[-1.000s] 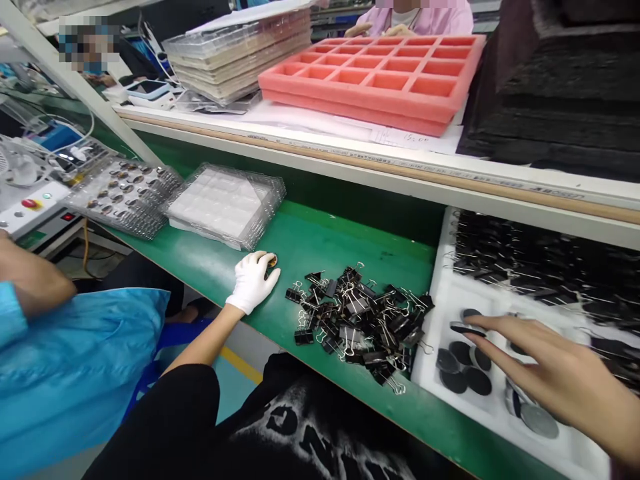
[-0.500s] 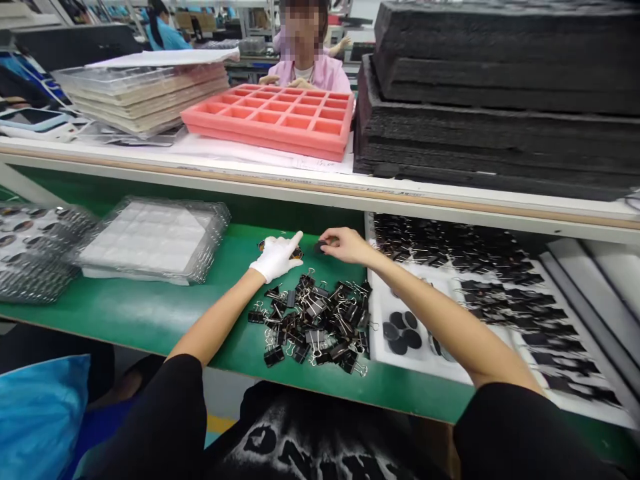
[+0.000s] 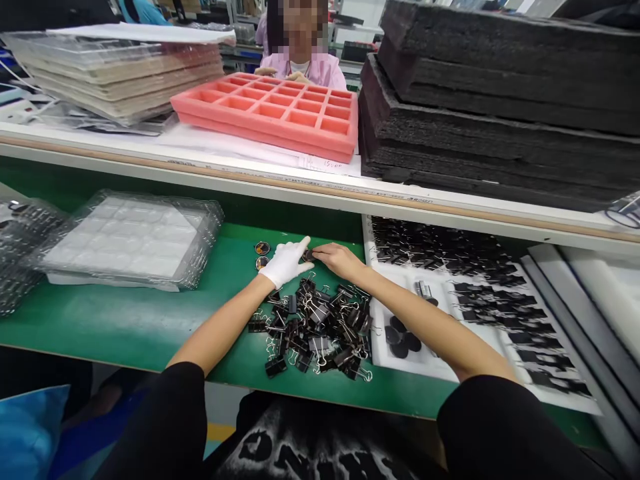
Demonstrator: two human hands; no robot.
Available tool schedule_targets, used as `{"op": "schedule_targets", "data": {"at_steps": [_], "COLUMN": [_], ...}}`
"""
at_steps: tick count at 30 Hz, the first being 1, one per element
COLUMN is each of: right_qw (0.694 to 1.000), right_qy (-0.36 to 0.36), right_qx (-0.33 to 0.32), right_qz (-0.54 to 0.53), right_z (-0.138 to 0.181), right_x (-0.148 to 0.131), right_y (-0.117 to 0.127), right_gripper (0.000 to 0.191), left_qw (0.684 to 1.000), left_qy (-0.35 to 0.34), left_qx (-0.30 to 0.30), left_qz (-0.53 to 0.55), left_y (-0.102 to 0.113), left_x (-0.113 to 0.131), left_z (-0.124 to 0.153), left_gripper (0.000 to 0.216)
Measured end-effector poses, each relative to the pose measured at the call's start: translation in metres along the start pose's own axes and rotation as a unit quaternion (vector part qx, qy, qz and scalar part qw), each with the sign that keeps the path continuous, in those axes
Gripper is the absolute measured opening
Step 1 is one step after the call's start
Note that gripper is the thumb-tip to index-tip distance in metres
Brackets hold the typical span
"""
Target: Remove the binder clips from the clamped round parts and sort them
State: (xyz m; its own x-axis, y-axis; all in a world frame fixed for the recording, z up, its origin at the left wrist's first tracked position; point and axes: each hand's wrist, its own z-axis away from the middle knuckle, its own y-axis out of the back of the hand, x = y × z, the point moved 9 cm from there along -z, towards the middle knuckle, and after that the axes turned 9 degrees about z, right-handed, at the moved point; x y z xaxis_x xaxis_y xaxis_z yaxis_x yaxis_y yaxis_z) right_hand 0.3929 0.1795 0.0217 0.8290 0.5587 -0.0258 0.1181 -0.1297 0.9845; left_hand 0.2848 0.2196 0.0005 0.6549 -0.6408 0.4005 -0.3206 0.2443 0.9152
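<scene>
My left hand (image 3: pixel 285 265), in a white glove, and my bare right hand (image 3: pixel 341 259) meet at the back of the green mat (image 3: pixel 150 320). Both pinch a small dark disc (image 3: pixel 307 255) between their fingertips. Two round discs (image 3: pixel 261 255) lie on the mat just left of the gloved hand. A pile of black binder clips (image 3: pixel 315 327) sits directly in front of both hands. To the right, a white tray (image 3: pixel 430 360) holds a few black discs (image 3: pixel 403 337) and rows of clips (image 3: pixel 450 257).
A stack of clear blister trays (image 3: pixel 135 240) stands on the mat at left. The shelf above carries a pink foam tray (image 3: pixel 270 110), black foam slabs (image 3: pixel 500 100) and stacked flat trays (image 3: pixel 115 60). A person in pink (image 3: pixel 300 63) sits across.
My right hand left the white tray and came to the back of the mat to meet the gloved left hand. The view swung right and the hands closed on one disc.
</scene>
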Motion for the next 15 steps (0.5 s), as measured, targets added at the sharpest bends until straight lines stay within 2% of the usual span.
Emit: {"op": "schedule_targets", "data": {"at_steps": [3, 5, 8, 10, 12, 15], "right_qw": [0.999, 0.999, 0.993, 0.980, 0.965, 0.948], "right_qy": [0.009, 0.003, -0.051, -0.089, -0.098, -0.072], "right_qx": [-0.031, -0.040, -0.043, -0.074, -0.124, -0.178], "right_qz": [0.011, -0.013, -0.098, -0.162, -0.209, -0.254], "right_z": [0.000, 0.002, 0.009, 0.017, 0.025, 0.033], "right_x": [-0.004, -0.002, 0.014, 0.021, 0.016, -0.010], "right_y": [-0.001, 0.010, 0.037, 0.048, 0.051, 0.047], "right_gripper": [0.041, 0.046, 0.048, 0.041, 0.031, 0.027], "left_qw": [1.000, 1.000, 0.999, 0.999, 0.997, 0.997], "left_qy": [-0.004, -0.007, -0.026, -0.049, -0.069, -0.072], "left_qx": [-0.007, -0.002, 0.012, 0.014, 0.008, -0.002], "left_qz": [-0.001, 0.001, 0.013, 0.018, 0.012, 0.000], "left_y": [-0.001, 0.000, 0.004, 0.005, 0.006, 0.004], "left_x": [0.002, 0.003, 0.007, 0.011, 0.014, 0.015], "left_z": [0.001, 0.002, 0.005, 0.006, 0.007, 0.007], "left_gripper": [0.085, 0.085, 0.085, 0.082, 0.070, 0.046]}}
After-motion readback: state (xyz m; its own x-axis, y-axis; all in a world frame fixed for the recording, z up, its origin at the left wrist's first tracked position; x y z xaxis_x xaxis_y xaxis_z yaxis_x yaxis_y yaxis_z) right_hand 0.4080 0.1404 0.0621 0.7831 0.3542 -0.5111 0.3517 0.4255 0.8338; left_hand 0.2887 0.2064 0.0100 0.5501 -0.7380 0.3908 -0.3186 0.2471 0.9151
